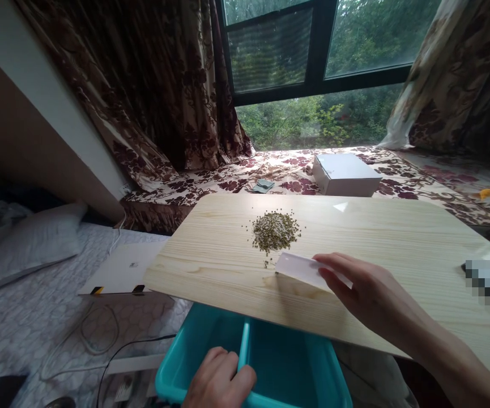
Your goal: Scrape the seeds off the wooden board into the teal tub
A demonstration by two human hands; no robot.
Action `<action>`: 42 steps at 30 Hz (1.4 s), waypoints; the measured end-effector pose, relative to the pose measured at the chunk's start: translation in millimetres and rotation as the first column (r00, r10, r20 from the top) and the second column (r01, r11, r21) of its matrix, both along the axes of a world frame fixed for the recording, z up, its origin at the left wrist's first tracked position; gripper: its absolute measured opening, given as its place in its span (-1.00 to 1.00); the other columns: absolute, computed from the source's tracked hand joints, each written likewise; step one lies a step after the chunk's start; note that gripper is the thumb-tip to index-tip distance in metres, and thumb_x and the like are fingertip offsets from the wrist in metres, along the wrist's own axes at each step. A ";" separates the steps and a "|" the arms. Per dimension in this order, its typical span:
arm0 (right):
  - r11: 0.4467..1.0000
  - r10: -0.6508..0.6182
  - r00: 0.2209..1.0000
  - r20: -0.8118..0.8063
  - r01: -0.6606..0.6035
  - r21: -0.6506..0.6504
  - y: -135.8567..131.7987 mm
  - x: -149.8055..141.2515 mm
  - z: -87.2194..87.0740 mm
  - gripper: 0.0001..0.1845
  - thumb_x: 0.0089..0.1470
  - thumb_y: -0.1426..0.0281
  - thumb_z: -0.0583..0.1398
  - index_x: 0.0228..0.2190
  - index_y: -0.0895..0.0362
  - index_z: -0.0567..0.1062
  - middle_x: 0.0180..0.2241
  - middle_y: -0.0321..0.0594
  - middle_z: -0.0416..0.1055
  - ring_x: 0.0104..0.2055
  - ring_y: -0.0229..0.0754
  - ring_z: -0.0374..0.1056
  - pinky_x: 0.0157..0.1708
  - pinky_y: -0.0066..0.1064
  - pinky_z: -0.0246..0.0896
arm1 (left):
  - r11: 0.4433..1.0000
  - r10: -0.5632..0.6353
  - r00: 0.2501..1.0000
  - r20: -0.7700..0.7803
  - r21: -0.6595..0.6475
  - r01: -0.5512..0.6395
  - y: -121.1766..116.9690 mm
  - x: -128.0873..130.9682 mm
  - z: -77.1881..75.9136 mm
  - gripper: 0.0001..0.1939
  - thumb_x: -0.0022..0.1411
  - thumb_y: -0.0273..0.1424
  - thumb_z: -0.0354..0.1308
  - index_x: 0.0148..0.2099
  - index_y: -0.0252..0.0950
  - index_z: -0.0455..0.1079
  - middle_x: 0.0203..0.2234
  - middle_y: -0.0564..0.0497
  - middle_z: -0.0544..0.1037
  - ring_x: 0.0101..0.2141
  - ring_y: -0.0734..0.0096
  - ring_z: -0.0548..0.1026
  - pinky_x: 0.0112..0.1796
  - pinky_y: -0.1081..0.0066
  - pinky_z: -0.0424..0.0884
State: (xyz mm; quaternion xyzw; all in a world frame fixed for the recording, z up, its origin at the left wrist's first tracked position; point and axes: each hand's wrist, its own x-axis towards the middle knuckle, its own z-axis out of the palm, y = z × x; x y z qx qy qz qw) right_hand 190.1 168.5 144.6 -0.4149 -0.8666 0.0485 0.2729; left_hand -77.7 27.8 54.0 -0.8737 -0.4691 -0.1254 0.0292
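A small heap of green-brown beans (275,231) lies on a pale wooden tabletop (389,243). My right hand (366,292) is closed on a white card (299,269), whose edge rests on the wood just in front of the heap, with a few stray beans beside it. Below the table's near edge sits a teal plastic bin (287,362) with a dividing wall. My left hand (219,381) grips that divider from the near side, fingers curled over it.
A white box (346,174) sits on the floral-covered window seat behind the table. Left of the table are a bed with a pillow (28,243), a flat white box (121,271) and loose cables (100,340). Curtains frame the window.
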 end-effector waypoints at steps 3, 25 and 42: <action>1.000 0.025 1.000 -0.015 -0.025 0.002 -4.0 0.2 3.0 -0.72 0.24 0.40 0.01 -0.17 0.13 0.50 -0.30 -0.13 0.58 -0.41 -0.15 0.48 -0.48 -0.36 0.32 | 1.000 0.010 1.000 0.020 -0.021 -0.010 -0.9 0.0 -0.1 -0.90 0.22 -0.34 0.03 -0.35 -0.21 0.20 -0.52 0.08 0.27 -0.49 0.34 0.34 -0.39 0.35 0.33; 0.999 0.039 0.999 -0.014 -0.039 0.016 -15.2 -5.4 -2.8 -0.73 0.21 0.40 0.04 -0.20 0.10 0.52 -0.30 -0.14 0.61 -0.39 -0.13 0.52 -0.48 -0.37 0.37 | 0.989 0.139 0.980 0.140 -0.077 -0.129 -6.3 6.0 14.8 -0.78 -0.09 -0.51 0.23 -0.36 -0.24 0.26 -0.50 0.07 0.37 -0.42 0.29 0.41 -0.35 0.30 0.39; 0.980 0.147 0.987 -0.070 -0.155 -0.124 -26.7 -26.1 9.7 -0.74 0.23 0.40 0.04 -0.16 0.07 0.50 -0.28 -0.19 0.59 -0.39 -0.20 0.48 -0.45 -0.43 0.33 | 0.958 0.278 0.932 0.234 -0.134 -0.253 -17.4 -5.7 -4.8 -0.75 -0.08 -0.52 0.21 -0.36 -0.20 0.21 -0.47 0.09 0.32 -0.37 0.25 0.34 -0.28 0.25 0.30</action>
